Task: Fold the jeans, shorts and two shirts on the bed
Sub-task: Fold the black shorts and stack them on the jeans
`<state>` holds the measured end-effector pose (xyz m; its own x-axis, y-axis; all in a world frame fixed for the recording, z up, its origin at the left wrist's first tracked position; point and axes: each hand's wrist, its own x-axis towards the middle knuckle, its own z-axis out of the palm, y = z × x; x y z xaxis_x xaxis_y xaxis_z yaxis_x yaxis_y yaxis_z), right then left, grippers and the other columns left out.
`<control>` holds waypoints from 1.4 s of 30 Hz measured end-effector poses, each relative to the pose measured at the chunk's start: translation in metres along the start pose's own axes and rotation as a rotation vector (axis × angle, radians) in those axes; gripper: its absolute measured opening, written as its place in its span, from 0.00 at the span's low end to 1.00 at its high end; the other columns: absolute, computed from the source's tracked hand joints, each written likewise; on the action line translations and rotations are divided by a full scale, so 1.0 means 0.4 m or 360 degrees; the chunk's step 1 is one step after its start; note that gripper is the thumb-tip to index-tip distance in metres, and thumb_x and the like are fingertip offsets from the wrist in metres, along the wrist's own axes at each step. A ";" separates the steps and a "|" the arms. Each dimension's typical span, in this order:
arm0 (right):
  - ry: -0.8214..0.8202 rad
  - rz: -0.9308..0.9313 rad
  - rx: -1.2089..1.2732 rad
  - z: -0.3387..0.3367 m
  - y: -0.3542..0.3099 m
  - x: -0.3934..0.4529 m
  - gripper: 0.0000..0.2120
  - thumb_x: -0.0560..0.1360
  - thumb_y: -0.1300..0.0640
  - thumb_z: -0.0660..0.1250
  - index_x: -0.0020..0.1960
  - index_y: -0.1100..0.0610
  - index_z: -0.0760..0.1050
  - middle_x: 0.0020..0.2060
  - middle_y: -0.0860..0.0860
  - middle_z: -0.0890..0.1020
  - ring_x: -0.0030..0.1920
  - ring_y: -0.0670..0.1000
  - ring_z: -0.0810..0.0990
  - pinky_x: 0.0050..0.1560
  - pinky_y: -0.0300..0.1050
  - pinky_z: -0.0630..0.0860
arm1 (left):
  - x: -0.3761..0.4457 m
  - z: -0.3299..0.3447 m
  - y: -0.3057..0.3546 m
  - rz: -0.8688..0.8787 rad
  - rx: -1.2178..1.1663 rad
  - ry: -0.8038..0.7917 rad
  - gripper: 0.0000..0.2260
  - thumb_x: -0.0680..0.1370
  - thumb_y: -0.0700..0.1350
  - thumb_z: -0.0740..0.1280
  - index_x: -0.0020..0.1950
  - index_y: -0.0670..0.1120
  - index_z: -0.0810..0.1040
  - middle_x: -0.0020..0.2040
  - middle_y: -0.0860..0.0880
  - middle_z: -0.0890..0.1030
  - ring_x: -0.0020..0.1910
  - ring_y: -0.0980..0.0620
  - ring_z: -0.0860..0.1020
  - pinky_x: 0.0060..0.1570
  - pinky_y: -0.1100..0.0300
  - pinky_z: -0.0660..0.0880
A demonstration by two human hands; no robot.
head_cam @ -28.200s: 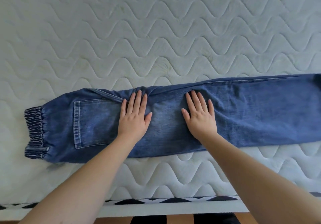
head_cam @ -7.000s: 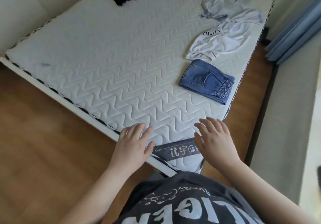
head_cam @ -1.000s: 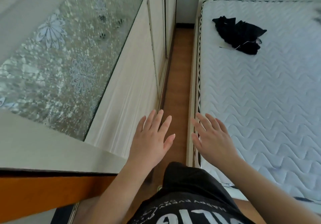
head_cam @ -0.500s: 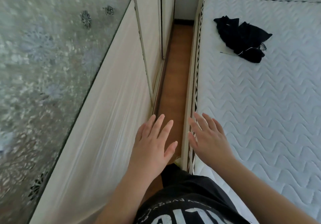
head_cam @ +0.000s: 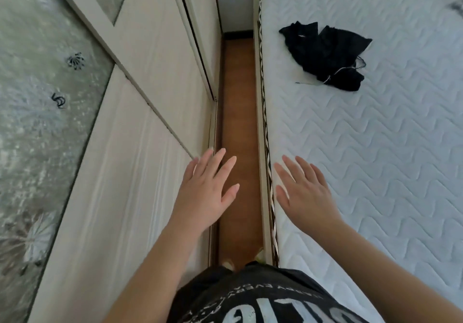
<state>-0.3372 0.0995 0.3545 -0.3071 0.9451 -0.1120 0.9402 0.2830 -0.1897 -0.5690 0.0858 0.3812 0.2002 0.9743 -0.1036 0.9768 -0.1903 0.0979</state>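
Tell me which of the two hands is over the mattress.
The right hand: it is held open above the white quilted mattress near its edge. The left hand is instead over the gap of wooden floor beside the wardrobe.

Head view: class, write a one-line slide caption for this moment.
Both open hands, left hand and right hand, hover empty beside the mattress, black shorts lying crumpled ahead.

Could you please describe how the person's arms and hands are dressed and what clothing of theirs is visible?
Both forearms are bare, with no sleeves in view. The left hand and right hand wear no gloves, rings or watch that can be seen. Below them shows a dark grey T-shirt printed with large white lettering.
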 end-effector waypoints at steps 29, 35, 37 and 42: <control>0.0092 0.1020 0.0077 -0.132 0.349 0.576 0.27 0.82 0.44 0.47 0.79 0.50 0.57 0.78 0.50 0.58 0.79 0.55 0.53 0.78 0.54 0.48 | 1.139 -0.047 0.091 0.1053 0.0063 0.0011 0.24 0.82 0.55 0.54 0.77 0.49 0.65 0.76 0.45 0.66 0.76 0.45 0.60 0.75 0.47 0.56; 0.0127 0.1013 0.0108 -0.155 0.459 0.671 0.27 0.81 0.44 0.45 0.79 0.50 0.56 0.79 0.50 0.57 0.78 0.54 0.53 0.78 0.53 0.47 | 1.237 -0.069 0.132 0.1079 0.0058 0.0110 0.22 0.80 0.52 0.58 0.72 0.46 0.71 0.69 0.44 0.73 0.71 0.44 0.69 0.70 0.47 0.64; 0.0138 0.1004 0.0099 -0.167 0.489 0.697 0.27 0.81 0.44 0.45 0.79 0.50 0.57 0.78 0.49 0.57 0.79 0.54 0.53 0.77 0.53 0.47 | 1.265 -0.075 0.143 0.1092 0.0075 0.0118 0.23 0.80 0.53 0.56 0.71 0.46 0.72 0.68 0.45 0.74 0.70 0.44 0.69 0.69 0.48 0.65; 0.0157 0.1049 0.0132 -0.189 0.558 0.764 0.26 0.82 0.44 0.48 0.79 0.49 0.57 0.78 0.50 0.58 0.78 0.54 0.53 0.77 0.52 0.48 | 1.350 -0.072 0.160 0.1132 0.0119 0.0092 0.22 0.79 0.52 0.60 0.72 0.47 0.72 0.69 0.44 0.74 0.70 0.45 0.69 0.70 0.49 0.65</control>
<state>-0.2099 0.4640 0.3516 0.3459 0.9275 -0.1415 0.9108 -0.3682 -0.1869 -0.4005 0.6031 0.3600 0.7879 0.6157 0.0130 0.6143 -0.7872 0.0541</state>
